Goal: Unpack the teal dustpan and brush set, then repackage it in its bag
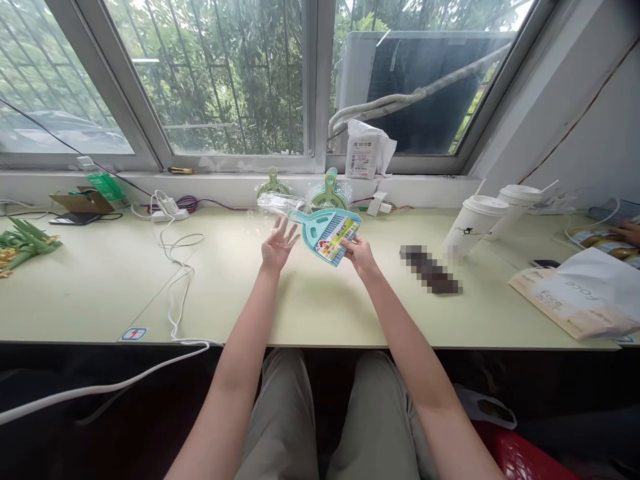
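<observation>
teal dustpan (325,233) is pinched at its labelled edge by the right hand (359,253); left hand (277,245) is spread open, empty; so shallow a pinch could let it slip.

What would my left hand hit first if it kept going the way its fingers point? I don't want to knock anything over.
Probably the clear plastic wrapper lying just beyond the left hand, then the green dustpan against the sill behind it. Depth is hard to judge from this one view.
</observation>
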A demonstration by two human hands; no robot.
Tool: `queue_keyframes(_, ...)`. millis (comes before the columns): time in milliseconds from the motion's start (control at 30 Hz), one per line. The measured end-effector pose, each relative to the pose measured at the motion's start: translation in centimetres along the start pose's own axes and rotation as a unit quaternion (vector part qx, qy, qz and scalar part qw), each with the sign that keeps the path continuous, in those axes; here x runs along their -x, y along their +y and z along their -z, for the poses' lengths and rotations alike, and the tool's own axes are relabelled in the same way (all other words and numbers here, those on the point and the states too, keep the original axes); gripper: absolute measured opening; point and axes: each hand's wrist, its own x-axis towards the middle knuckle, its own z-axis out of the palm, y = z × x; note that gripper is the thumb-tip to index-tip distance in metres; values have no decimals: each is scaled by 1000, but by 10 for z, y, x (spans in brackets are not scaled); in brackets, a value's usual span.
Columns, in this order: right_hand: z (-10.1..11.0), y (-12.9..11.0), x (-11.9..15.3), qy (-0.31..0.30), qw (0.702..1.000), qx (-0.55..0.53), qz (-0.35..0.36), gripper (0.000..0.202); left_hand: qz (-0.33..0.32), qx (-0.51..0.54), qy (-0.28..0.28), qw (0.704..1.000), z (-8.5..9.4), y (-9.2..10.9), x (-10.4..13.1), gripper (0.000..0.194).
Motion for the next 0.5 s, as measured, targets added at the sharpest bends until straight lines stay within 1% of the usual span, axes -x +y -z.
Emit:
queue_keyframes(67,1,-2,0,-13,1000,1,5,16,-4,8,13,1000,0,-1,0,54)
queue_keyframes(133,3,-4,0,-28,1000,5,8,17,0,7,17,1000,-1,0,1,52)
queue_keyframes(233,4,-3,0,-37,999,6,12,20,12,-12,-5,1000,-5,-1,4,52)
queue_keyframes(333,3,1,-1,-23,999,-18,35,21,43,-40,-38,998,-8,-4,4,63)
queue_keyframes(433,3,4,-2,0,997,-47,53,22,91,-80,-40,992,-8,-8,2,77)
queue_keyframes(500,5,3,-3,12,997,-51,48,22,109,-101,-51,988,-7,-9,1,82)
